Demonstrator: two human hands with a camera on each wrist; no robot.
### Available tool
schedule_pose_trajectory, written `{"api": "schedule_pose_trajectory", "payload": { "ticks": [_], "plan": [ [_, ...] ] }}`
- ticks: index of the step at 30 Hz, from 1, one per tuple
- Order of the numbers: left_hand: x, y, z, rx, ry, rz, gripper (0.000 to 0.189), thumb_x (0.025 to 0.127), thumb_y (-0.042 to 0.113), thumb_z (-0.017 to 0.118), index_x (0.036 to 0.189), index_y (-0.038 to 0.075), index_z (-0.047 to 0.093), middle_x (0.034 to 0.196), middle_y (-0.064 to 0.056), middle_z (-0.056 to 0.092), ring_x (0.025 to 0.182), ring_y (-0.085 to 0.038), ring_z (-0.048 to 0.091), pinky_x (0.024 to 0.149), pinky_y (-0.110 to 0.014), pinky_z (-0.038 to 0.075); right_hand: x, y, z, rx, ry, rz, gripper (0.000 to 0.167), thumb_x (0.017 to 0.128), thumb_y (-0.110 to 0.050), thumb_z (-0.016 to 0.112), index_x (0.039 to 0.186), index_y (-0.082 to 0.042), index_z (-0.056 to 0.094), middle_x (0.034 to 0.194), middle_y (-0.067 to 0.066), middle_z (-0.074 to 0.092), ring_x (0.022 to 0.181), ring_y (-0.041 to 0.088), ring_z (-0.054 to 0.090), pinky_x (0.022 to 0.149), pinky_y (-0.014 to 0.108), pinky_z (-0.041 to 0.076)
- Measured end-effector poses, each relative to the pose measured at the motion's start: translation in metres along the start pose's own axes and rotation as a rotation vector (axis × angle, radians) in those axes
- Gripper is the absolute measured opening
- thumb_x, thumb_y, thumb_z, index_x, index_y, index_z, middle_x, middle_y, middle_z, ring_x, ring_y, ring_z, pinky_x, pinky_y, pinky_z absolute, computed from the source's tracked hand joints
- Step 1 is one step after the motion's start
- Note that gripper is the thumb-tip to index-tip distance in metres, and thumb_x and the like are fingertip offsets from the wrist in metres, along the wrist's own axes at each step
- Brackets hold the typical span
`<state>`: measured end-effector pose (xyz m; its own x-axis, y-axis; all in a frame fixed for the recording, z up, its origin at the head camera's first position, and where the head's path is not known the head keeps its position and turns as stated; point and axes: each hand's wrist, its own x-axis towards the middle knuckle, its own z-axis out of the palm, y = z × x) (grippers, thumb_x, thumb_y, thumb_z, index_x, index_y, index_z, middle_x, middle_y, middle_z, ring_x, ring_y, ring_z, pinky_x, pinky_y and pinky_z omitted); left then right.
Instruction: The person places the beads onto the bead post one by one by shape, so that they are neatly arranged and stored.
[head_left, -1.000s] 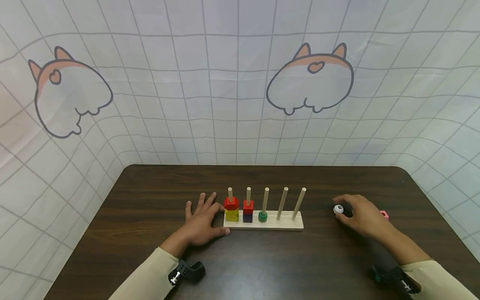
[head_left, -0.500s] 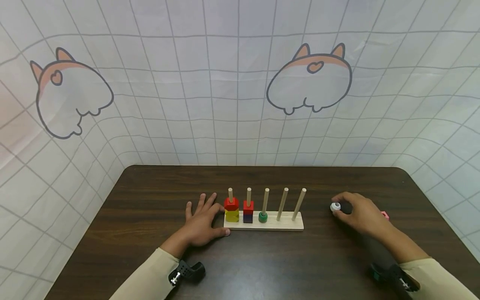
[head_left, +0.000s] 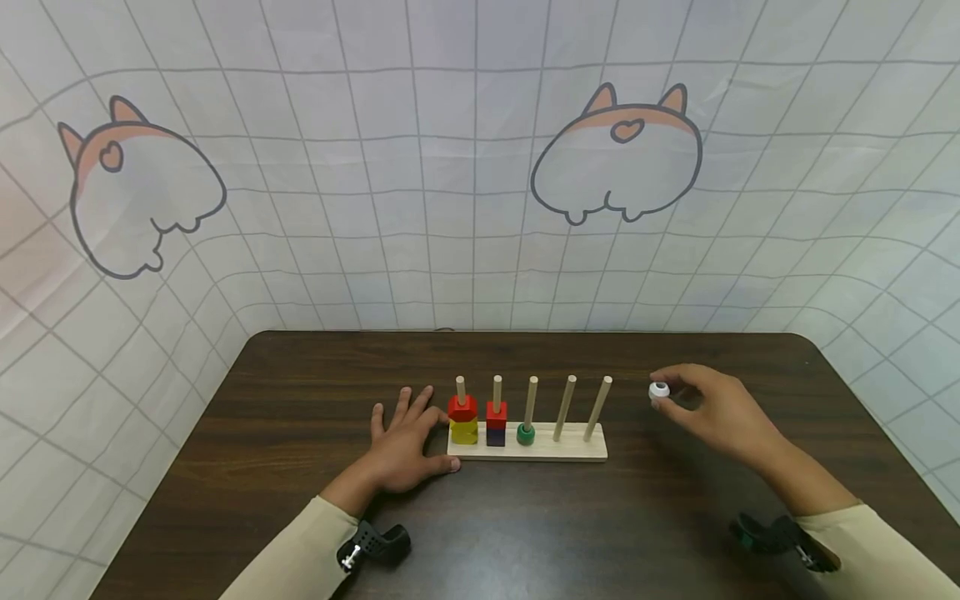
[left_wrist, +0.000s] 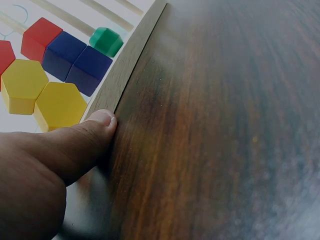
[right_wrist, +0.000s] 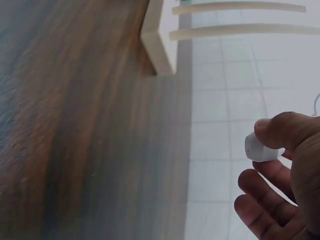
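Past the left hand, on the pale gridded cloth, I can see a cartoon animal rump (head_left: 142, 200), and a black strap (head_left: 382, 543) sits round the near wrist. The left hand (head_left: 405, 454) lies with its fingers spread, thumb tip touching the near edge of the wooden peg board (head_left: 570, 450) at its left end. Just beside that hand, the first peg carries yellow blocks (head_left: 463, 432) under a red block (head_left: 462, 408); the next has dark blue blocks (head_left: 496, 437) beneath a red cube (head_left: 496, 415); farther from the hand, a green bead (head_left: 526, 434) sits low on the third. Two more pegs (head_left: 564, 408) stand between that bead and the right hand, in the way of a straight path across. The right hand (head_left: 723, 412), well apart from the left, pinches a white bead (head_left: 659, 390) between thumb and finger, to the right of the board and apart from it. The dark wood table (head_left: 525, 525) stretches between both forearms.
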<state>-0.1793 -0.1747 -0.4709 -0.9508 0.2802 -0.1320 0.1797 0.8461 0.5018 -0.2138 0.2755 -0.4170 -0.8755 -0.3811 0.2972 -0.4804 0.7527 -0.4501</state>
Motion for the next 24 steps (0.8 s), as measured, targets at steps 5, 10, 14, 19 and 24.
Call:
{"api": "schedule_pose_trajectory", "payload": {
  "ticks": [5,10,14,19,24],
  "plan": [
    [-0.001,0.0,0.0,0.004,-0.002,-0.001,0.055,0.088,0.053,0.077,0.131,0.024,0.058,0.171,-0.011,0.013,0.155,-0.038,-0.008,0.112,-0.07,-0.013,0.006,-0.012,-0.006,0.019,0.014,-0.016,0.035,0.092,-0.019,0.08,0.125,-0.013,0.069,0.104,-0.002,0.069,0.088,0.017,0.067,0.073,0.044,0.056],
    [-0.001,0.0,0.0,0.003,-0.002,-0.003,0.055,0.088,0.053,0.077,0.131,0.024,0.058,0.171,-0.011,0.012,0.155,-0.038,-0.008,0.112,-0.07,-0.013,0.012,-0.024,-0.011,0.035,0.039,-0.013,0.035,0.091,-0.019,0.081,0.122,-0.013,0.065,0.1,-0.002,0.07,0.088,0.019,0.068,0.07,0.04,0.053],
    [-0.001,0.001,0.0,0.006,-0.002,-0.007,0.055,0.088,0.053,0.077,0.131,0.025,0.058,0.171,-0.011,0.012,0.155,-0.038,-0.008,0.112,-0.069,-0.014,0.015,-0.032,-0.015,0.046,0.062,-0.021,0.032,0.09,-0.017,0.082,0.117,-0.013,0.066,0.097,-0.003,0.07,0.086,0.018,0.068,0.067,0.035,0.052],
    [-0.001,0.002,-0.001,0.008,-0.001,-0.006,0.055,0.088,0.053,0.077,0.13,0.024,0.058,0.17,-0.012,0.014,0.155,-0.039,-0.007,0.112,-0.07,-0.013,0.017,-0.039,-0.019,0.05,0.079,-0.057,0.031,0.09,-0.015,0.082,0.117,-0.012,0.068,0.097,-0.003,0.07,0.086,0.017,0.068,0.065,0.033,0.052],
    [-0.001,0.003,-0.002,-0.001,-0.003,-0.004,0.055,0.088,0.053,0.077,0.13,0.024,0.058,0.17,-0.012,0.014,0.155,-0.039,-0.007,0.112,-0.071,-0.013,0.02,-0.046,-0.021,0.046,0.097,-0.101,0.034,0.088,-0.012,0.083,0.118,-0.011,0.068,0.097,-0.004,0.071,0.085,0.016,0.069,0.066,0.034,0.053]
  ]
}}
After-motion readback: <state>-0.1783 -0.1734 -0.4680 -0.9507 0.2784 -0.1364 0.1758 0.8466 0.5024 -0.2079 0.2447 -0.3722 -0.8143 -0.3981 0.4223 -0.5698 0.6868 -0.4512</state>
